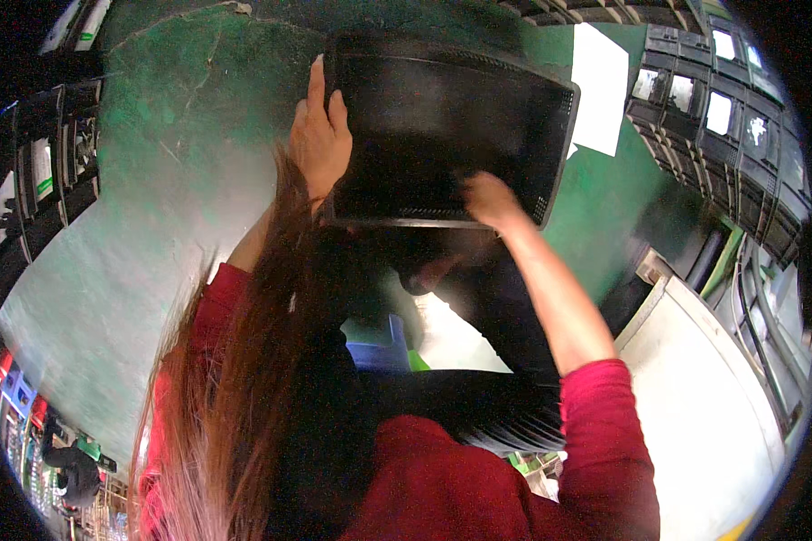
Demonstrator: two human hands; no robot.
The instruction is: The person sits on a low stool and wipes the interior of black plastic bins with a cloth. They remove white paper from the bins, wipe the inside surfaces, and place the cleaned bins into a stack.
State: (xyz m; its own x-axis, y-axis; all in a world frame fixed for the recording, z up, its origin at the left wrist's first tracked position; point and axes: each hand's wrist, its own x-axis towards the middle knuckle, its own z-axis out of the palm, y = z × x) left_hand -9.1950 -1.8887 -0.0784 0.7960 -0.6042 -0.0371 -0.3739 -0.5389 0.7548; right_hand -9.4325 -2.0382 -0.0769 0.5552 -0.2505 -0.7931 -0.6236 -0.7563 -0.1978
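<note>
A black plastic crate (pixel 442 221) with slotted walls lies in front of me, its inside dark. At its left rim, my left hand (pixel 320 144) grips the side, one finger stretched along the outer edge and the thumb over the rim. My right hand (pixel 492 200) reaches over the near wall into the crate's lower right part. Motion smears its fingers, so I cannot make out whether they hold anything. What lies on the crate's floor is too dark to tell.
Stacked black crates (pixel 713 117) stand at the far right, and more crates (pixel 41 171) line the left. A white sheet (pixel 600 90) lies beside the crate on the green floor (pixel 189 117). A pale panel (pixel 704 370) stands by my right arm. Long hair hangs over my left forearm.
</note>
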